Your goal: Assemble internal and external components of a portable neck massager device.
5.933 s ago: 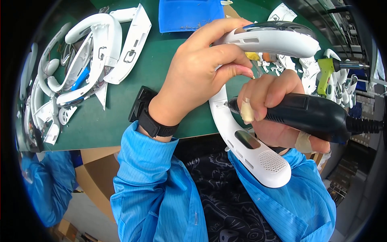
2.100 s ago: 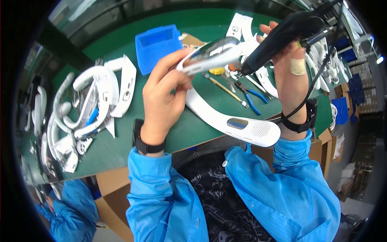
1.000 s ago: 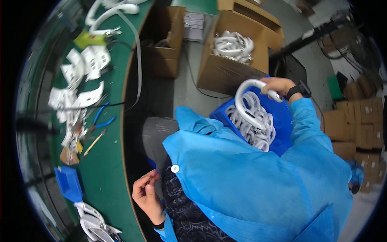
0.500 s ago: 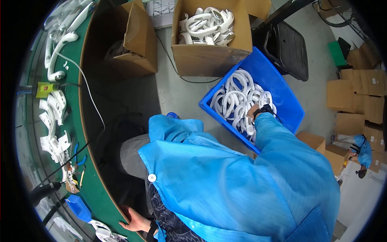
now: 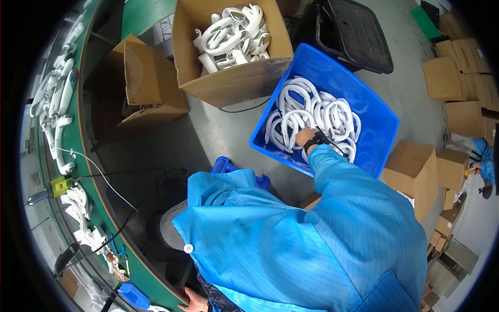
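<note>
My right hand [image 5: 305,136] reaches down into a pile of white curved, handle-like plastic parts [image 5: 338,119]. They lie in a deep blue plastic bin [image 5: 371,99] on the floor. The fingertips point down among the parts, so I cannot see whether they grip one. A dark band circles that wrist. At the lower edge, my left hand [image 5: 194,301] rests on the rim of the green-topped workbench [image 5: 150,274], fingers extended and thumb apart, holding nothing.
Behind the bin stands a cardboard box [image 5: 234,86] of similar white parts, beside a black lidded bin [image 5: 358,36]. An open carton [image 5: 150,78] is left of it. White parts, a cable and tools lie along the bench. Cartons [image 5: 413,166] and another person [image 5: 486,161] are at the right.
My view has shifted, and the blue bin appears higher in it. My right hand has moved left across the pile of white parts. My left hand stays at the bench rim.
</note>
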### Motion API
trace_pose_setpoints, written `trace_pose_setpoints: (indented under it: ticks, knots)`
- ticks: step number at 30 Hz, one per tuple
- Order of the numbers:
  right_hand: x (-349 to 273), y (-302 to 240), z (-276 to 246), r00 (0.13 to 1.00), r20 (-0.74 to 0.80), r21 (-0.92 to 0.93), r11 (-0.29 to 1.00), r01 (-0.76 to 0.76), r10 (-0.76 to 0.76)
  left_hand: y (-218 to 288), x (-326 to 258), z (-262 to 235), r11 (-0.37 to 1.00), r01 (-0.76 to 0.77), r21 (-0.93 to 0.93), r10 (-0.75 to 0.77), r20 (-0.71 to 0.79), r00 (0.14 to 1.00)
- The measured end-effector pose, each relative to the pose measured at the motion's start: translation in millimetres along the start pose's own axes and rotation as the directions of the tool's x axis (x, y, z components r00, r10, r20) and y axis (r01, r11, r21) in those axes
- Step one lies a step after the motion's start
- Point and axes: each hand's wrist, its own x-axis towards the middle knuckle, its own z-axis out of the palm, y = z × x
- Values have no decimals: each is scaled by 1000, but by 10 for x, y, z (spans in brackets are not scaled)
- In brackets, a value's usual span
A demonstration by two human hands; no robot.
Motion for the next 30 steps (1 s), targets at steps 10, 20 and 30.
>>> trace_pose_setpoints:
  ticks: [10, 20, 30]
  knots:
    - [-1556, -2176, -1824, 274, 668, 361, 623, 694, -692, 631, 207, -656, 994, 98, -46, -86, 226, 970]
    - [-4674, -4402, -2346, -500, 691, 658, 167, 735, -521, 636, -189, -737, 998, -57, 36, 53, 109, 993]
    - [-7143, -4636, -954, -768, 586, 607, -489, 626, -257, 1270, -1097, -1066, 820, -178, 544, 214, -4, 977]
